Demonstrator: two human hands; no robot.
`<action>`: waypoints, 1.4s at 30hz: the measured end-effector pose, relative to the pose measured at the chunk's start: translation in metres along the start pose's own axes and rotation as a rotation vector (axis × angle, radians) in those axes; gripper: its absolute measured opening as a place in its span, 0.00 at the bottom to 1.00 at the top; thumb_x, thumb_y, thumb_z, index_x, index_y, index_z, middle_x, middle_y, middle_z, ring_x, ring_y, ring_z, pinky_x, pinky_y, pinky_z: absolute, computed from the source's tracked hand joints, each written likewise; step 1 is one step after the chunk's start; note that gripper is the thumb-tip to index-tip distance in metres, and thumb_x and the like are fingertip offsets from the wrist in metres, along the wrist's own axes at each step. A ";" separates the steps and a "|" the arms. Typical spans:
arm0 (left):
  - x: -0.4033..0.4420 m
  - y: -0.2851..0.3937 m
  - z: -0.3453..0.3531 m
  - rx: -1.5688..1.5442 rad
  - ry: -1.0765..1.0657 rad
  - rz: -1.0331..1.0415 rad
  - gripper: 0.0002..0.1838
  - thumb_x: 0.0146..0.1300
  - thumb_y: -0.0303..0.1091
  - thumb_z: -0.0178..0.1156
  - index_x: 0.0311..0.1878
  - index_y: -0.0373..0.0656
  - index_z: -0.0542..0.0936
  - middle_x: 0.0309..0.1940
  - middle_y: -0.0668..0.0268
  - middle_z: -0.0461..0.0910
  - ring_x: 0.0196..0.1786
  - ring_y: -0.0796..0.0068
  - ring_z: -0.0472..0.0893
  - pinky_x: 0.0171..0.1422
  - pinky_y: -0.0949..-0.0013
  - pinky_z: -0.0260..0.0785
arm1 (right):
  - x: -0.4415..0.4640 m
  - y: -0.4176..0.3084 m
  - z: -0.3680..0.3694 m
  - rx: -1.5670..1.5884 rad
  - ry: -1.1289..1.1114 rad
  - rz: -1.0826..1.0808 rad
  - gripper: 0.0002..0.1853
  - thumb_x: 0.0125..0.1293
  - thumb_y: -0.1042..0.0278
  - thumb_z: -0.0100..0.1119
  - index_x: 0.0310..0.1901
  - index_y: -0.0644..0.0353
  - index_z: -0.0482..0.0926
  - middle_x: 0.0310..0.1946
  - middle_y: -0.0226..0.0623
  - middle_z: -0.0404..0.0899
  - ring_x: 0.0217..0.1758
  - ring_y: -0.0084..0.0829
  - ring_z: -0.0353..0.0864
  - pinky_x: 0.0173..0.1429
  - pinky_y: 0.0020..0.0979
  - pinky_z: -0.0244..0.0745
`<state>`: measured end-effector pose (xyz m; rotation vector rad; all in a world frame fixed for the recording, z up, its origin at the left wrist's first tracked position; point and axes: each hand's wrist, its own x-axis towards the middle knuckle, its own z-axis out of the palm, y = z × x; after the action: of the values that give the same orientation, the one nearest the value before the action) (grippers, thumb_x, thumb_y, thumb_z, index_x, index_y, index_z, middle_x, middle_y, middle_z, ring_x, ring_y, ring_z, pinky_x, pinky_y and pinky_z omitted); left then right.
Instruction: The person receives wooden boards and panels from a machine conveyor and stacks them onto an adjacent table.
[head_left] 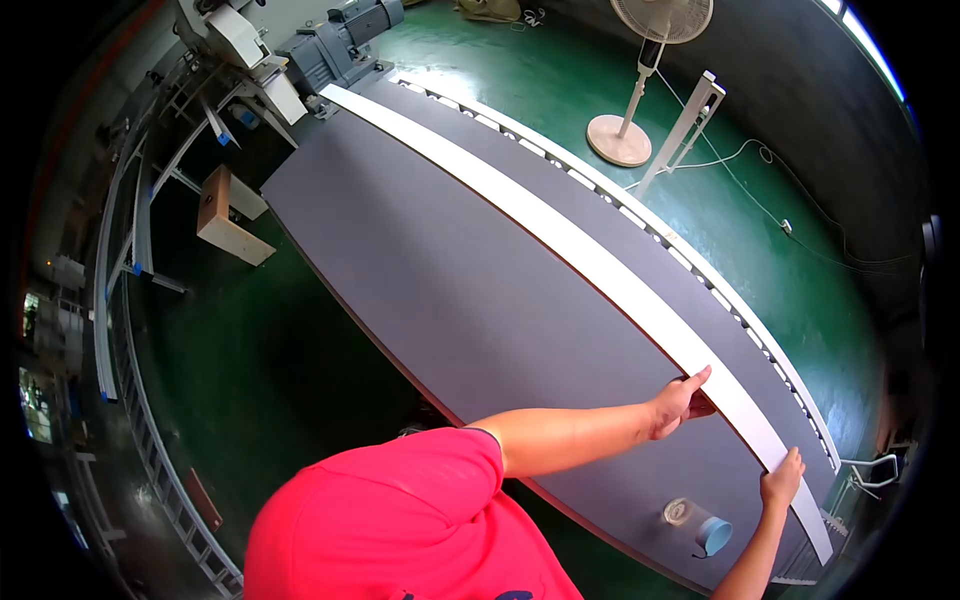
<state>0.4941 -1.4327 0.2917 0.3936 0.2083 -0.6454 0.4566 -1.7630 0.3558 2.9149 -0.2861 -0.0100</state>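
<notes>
A long white strip [520, 205], flat and board-like, runs lengthwise along a grey-topped work surface [400, 230]. My left hand [683, 404] grips its near edge, thumb on top and fingers curled underneath. Farther toward the strip's right end, my right hand [783, 480] is closed on the same edge; some of its fingers are hidden. Between my arms, a clear jar with a blue lid [714, 535] lies on its side on the grey surface.
A slotted white rail [620, 200] edges the far side of the surface. Beyond it stand a fan [620, 140] and a white upright frame [685, 130] with cables on the green floor. A grey motor [340, 50] is at the far end; a wooden box [230, 215] and ladder [160, 470] are left.
</notes>
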 end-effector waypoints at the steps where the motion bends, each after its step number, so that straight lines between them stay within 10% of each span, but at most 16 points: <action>1: 0.007 -0.003 -0.003 -0.011 0.005 -0.002 0.23 0.72 0.54 0.47 0.57 0.44 0.73 0.50 0.65 0.78 0.54 0.72 0.77 0.65 0.67 0.67 | 0.003 0.002 0.002 -0.021 -0.005 0.005 0.23 0.47 0.86 0.54 0.49 0.68 0.67 0.47 0.50 0.73 0.55 0.55 0.69 0.58 0.46 0.71; 16: 0.047 0.008 -0.052 0.477 -0.019 -0.307 0.36 0.71 0.61 0.44 0.66 0.37 0.64 0.54 0.55 0.76 0.56 0.64 0.77 0.60 0.60 0.71 | 0.059 0.029 0.054 -0.038 -0.167 -0.051 0.28 0.38 0.82 0.69 0.46 0.65 0.70 0.49 0.45 0.74 0.57 0.51 0.70 0.60 0.42 0.73; 22: -0.103 0.075 -0.102 0.612 0.114 -0.267 0.28 0.74 0.54 0.43 0.61 0.39 0.69 0.52 0.60 0.79 0.49 0.70 0.79 0.57 0.63 0.71 | 0.083 0.022 0.082 -0.058 -0.309 -0.122 0.35 0.31 0.72 0.80 0.45 0.64 0.70 0.48 0.46 0.76 0.55 0.50 0.72 0.60 0.42 0.72; 28: -0.302 0.124 -0.177 0.444 0.759 0.018 0.19 0.72 0.47 0.48 0.52 0.40 0.74 0.43 0.58 0.81 0.39 0.69 0.81 0.48 0.65 0.74 | 0.142 0.027 0.102 0.014 -0.459 -0.252 0.39 0.33 0.75 0.77 0.53 0.61 0.70 0.52 0.47 0.73 0.58 0.51 0.70 0.64 0.43 0.69; 33: -0.406 0.126 -0.287 0.422 1.217 0.254 0.15 0.67 0.46 0.52 0.42 0.43 0.75 0.34 0.63 0.80 0.31 0.74 0.78 0.36 0.69 0.73 | 0.168 -0.114 0.029 0.253 -0.186 -0.515 0.27 0.45 0.77 0.67 0.50 0.63 0.71 0.49 0.48 0.73 0.58 0.50 0.70 0.63 0.42 0.66; 42: -0.553 0.163 -0.382 0.195 1.297 0.309 0.20 0.70 0.50 0.47 0.47 0.41 0.73 0.38 0.62 0.80 0.35 0.72 0.79 0.40 0.67 0.73 | 0.056 -0.533 -0.074 0.623 -0.329 -0.906 0.19 0.54 0.73 0.67 0.47 0.65 0.77 0.47 0.48 0.78 0.51 0.47 0.77 0.57 0.40 0.72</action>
<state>0.1372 -0.8545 0.1635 0.9769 1.2943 -0.0163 0.6158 -1.2474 0.3166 3.3181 1.1946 -0.6372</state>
